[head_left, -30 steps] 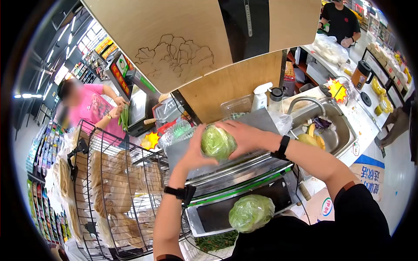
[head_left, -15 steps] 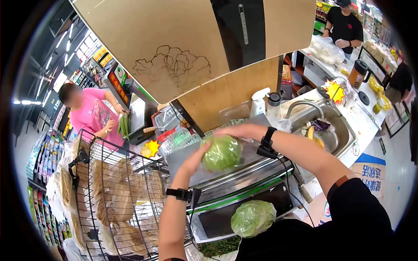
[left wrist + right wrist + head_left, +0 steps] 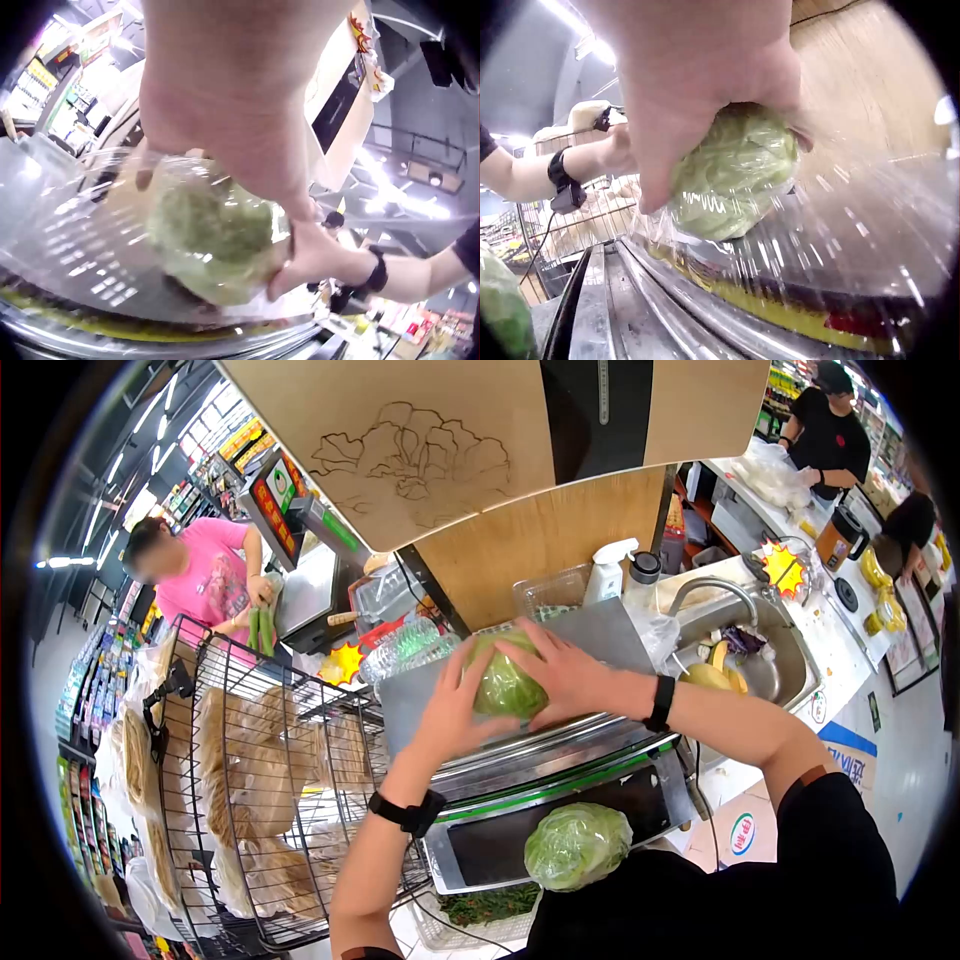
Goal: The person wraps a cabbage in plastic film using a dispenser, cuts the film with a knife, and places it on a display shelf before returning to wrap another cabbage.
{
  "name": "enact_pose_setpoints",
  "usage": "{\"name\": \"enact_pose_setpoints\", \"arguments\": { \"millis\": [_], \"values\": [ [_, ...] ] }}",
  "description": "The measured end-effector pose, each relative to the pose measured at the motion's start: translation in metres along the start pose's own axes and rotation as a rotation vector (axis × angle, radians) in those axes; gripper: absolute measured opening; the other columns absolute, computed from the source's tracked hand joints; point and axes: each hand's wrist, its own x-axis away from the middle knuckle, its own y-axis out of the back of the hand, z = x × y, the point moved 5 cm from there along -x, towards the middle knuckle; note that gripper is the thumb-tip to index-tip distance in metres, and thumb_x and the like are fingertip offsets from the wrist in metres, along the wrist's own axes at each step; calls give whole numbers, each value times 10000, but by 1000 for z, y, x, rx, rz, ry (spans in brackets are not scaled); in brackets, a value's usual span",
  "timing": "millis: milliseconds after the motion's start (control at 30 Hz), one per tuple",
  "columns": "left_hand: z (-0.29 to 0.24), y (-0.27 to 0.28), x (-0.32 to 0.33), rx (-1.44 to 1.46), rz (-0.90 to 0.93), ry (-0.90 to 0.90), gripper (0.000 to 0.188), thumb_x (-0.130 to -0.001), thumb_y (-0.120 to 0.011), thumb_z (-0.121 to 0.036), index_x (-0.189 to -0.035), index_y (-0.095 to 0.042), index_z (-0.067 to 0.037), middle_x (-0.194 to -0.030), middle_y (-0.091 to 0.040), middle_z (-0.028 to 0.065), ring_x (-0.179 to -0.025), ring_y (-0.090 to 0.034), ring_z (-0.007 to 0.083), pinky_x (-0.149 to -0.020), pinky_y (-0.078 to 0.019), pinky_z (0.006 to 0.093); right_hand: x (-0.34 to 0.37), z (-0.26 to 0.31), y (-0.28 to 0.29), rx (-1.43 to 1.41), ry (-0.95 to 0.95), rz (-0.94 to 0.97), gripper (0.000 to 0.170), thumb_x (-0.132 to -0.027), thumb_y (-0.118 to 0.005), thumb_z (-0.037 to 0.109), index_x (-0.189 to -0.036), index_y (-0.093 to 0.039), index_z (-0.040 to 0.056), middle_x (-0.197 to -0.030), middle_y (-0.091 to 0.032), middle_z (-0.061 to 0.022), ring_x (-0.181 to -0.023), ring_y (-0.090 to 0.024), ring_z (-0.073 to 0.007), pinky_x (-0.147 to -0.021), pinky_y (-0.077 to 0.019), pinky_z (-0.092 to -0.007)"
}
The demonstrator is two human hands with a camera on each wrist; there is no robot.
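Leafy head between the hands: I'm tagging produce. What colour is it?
The leafy head is pale green, clearest in the right wrist view.

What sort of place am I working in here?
Probably a supermarket's produce-packing corner, judging by the held, film-covered leafy head, the bagged goods on the left and the stocked shelves beyond them.

The head view looks forward and steeply down from above. The left wrist view peers in close past the left hand (image 3: 236,146) at upper centre; the right wrist view does likewise past the right hand (image 3: 694,97). All three share the film-wrapped lettuce (image 3: 507,682) near mid-frame.
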Motion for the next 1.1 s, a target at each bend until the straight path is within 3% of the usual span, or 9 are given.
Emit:
{"name": "enact_pose_setpoints", "arguments": {
  "millis": [167, 267, 467, 567, 667, 767, 833, 933, 1100],
  "values": [
    [13, -20, 0, 203, -47, 45, 1190, -498, -1000, -278, -1499, -393, -66, -1472, -446, 256, -1319, -499, 444, -1080, -462, 506, -11, -19, 4, -274, -70, 59, 1185, -593, -927, 392, -1546, -292, 86, -1481, -367, -274, -1296, -493, -467, -1049, -471, -471],
    [27, -19, -35, 463, -28, 180, 1121, -552, -989, -272, -1482, -412, -30, -1399, -532, 227, -1286, -545, 385, -1095, -473, 458, -42, -43, 17, -356, -174, 163, 1112, -622, -923, 410, -1516, -361, 61, -1404, -505, -237, -1289, -539, -367, -1042, -477, -442],
    [47, -28, -21, 1062, 341, 975, 925, -745, -887, -392, -1454, -450, 11, -1348, -590, 147, -1267, -564, 261, -1063, -463, 403, -53, -68, -24, -1010, -628, 699, 855, -811, -768, 569, -1458, -501, 76, -1385, -578, -149, -1224, -591, -257, -905, -555, -481],
    [47, -17, -27, 901, 261, 1137, 949, -766, -839, -505, -1450, -449, 24, -1385, -557, 194, -1304, -534, 334, -1081, -445, 448, -55, -64, -11, -1073, -767, 685, 733, -864, -698, 594, -1359, -608, 62, -1315, -649, -110, -1087, -668, -218, -919, -528, -302],
    [1, 17, -44, -108, -108, 209, 974, -750, -839, -525, -1453, -443, 21, -1409, -509, 255, -1320, -490, 428, -1092, -424, 494, -54, -60, -6, -1052, -777, 641, 683, -871, -692, 589, -1311, -649, 68, -1260, -679, -97, -1020, -691, -206, -830, -552, -314],
    [-32, -17, -39, -182, -18, 90, 955, -725, -859, -485, -1443, -459, 1, -1420, -469, 286, -1305, -470, 467, -1084, -420, 507, -54, -81, -5, -902, -674, 509, 635, -867, -699, 559, -1247, -682, 50, -1155, -718, -139, -1025, -702, -218, -758, -561, -361],
    [-28, -23, -41, -137, -68, 59, 908, -681, -879, -418, -1417, -494, -51, -1343, -541, 247, -1265, -515, 443, -1054, -435, 520, -48, -85, 32, -483, -336, -36, 584, -855, -746, 542, -1089, -721, 8, -904, -717, -126, -774, -694, -221, -641, -551, -344],
    [-13, -27, -50, -101, -79, 67, 796, -663, -888, -358, -1330, -563, -70, -1240, -604, 215, -1121, -613, 423, -949, -517, 467, 14, -67, 117, -406, -339, -451, 441, -870, -775, 432, -951, -712, 3, -756, -661, -90, -657, -631, -181, -596, -503, -328],
    [8, -25, -74, 31, 18, 123, 727, -704, -883, -341, -1304, -592, -53, -1197, -641, 206, -1111, -632, 366, -951, -515, 428, 214, -35, 143, -144, -761, -129, 250, -931, -719, 264, -843, -680, 33, -608, -571, -50, -558, -521, -121, -535, -434, -320]
  ]
}}
